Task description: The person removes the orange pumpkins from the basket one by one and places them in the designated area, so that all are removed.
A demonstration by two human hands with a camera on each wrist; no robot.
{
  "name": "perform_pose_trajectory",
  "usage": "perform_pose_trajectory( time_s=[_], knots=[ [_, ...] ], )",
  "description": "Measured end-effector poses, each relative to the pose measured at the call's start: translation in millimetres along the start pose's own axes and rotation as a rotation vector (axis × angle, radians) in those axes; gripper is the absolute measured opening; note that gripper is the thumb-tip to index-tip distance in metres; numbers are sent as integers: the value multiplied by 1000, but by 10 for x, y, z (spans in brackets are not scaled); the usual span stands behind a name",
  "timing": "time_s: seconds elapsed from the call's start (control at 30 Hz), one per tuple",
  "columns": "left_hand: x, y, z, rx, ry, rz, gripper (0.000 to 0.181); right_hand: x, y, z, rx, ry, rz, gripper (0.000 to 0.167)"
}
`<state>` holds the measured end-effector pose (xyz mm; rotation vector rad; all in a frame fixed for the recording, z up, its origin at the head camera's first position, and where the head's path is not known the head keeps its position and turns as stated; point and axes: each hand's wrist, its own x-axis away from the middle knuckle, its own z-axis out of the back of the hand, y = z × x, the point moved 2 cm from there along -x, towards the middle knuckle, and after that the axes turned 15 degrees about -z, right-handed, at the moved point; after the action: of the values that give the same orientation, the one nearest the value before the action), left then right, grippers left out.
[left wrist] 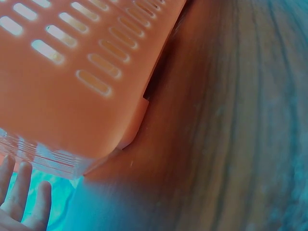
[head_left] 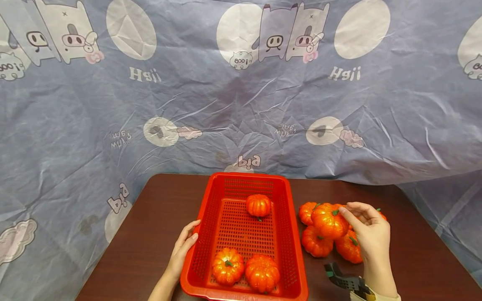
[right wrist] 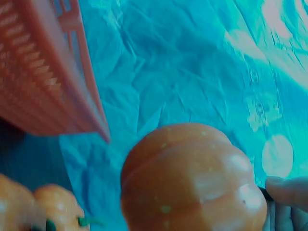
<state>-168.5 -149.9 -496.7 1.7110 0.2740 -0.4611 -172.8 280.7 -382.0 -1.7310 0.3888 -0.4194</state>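
Note:
My right hand [head_left: 373,234] pinches a small orange pumpkin [head_left: 328,221] by its green stem, above several other pumpkins on the right of the table. In the right wrist view the held pumpkin [right wrist: 192,178] fills the lower middle, with the thumb [right wrist: 288,190] at its stem. A red slotted plastic basket [head_left: 297,251] stands in the middle; three pumpkins lie in it, one far [head_left: 258,205] and two near. My left hand [head_left: 180,253] touches the basket's left rim, and in the left wrist view its fingers [left wrist: 20,187] look straight beside the basket wall [left wrist: 57,106].
Under the held pumpkin, several more pumpkins [head_left: 317,242] cluster on the brown table [head_left: 150,234], right of the basket. A grey-blue printed cloth [head_left: 233,104] hangs behind the table. A black wrist strap mount [head_left: 346,281] sits on the right wrist.

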Motion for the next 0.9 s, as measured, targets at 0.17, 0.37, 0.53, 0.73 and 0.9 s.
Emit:
perform_pose_trajectory(
  time_s=[0.17,0.37,0.53,0.73,0.9],
  knots=[
    [-2,6,-19,-6,9,2,39,-57,60,218,-145,113,-1,26],
    [-5,2,-13,8,4,-12,39,-91,95,435,-263,204,91,27],
    [-3,14,-5,19,-24,-23,40,-123,82,599,-316,254,141,29],
    [-4,5,-10,-3,-3,-19,39,-188,93,817,-397,312,137,31],
    [-4,-2,-13,-30,17,-19,39,-245,140,989,-407,373,130,30]
  ],
)
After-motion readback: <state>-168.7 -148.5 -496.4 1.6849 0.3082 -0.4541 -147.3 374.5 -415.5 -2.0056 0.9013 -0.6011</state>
